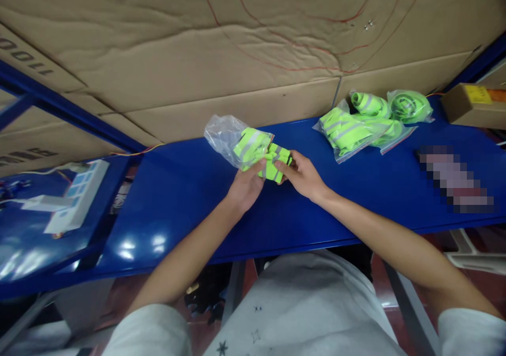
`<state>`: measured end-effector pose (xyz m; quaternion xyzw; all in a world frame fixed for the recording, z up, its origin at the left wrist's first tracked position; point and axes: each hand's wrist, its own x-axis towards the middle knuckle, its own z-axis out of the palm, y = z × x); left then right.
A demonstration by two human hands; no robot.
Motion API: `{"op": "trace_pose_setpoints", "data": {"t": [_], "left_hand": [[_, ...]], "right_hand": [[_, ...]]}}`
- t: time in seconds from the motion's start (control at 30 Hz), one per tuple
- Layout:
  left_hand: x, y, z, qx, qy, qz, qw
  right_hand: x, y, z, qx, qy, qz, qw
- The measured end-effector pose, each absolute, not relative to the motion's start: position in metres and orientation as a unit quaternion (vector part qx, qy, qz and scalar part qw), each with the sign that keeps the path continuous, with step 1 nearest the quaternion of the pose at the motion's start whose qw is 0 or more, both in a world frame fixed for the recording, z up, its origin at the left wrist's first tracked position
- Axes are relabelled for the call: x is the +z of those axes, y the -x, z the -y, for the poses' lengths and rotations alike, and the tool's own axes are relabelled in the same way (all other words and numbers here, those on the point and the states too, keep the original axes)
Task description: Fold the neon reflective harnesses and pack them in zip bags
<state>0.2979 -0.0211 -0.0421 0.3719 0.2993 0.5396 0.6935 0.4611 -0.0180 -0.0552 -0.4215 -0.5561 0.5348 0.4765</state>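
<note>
A folded neon-green reflective band (pixel 274 162) with grey stripes sticks halfway out of a clear plastic bag (pixel 224 133) over the blue table (pixel 190 187). My left hand (pixel 247 186) is closed on the bag's mouth and the part of the band inside it. My right hand (pixel 302 176) pinches the band's free end from the right. Both hands meet at the middle of the table, just above its surface.
Several bagged green bands (pixel 358 127) lie piled at the back right. A small cardboard box (pixel 470 103) sits at the far right. A white power strip (pixel 75 195) with cables rests at the left. Cardboard sheets (pixel 237 50) back the table.
</note>
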Motion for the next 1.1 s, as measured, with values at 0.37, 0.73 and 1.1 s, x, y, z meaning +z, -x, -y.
{"op": "trace_pose_setpoints", "data": {"t": [0.37, 0.73, 1.1], "left_hand": [[-0.029, -0.298, 0.029, 0.528, -0.365, -0.291, 0.709], [-0.048, -0.314, 0.039, 0.594, -0.334, -0.340, 0.647], [-0.040, -0.302, 0.032, 0.532, -0.332, -0.347, 0.698]], "right_hand": [[-0.039, -0.482, 0.006, 0.549, 0.390, 0.604, 0.426], [-0.048, -0.464, 0.013, 0.599, 0.379, 0.510, 0.488], [-0.038, -0.471, 0.018, 0.605, 0.356, 0.585, 0.406]]}}
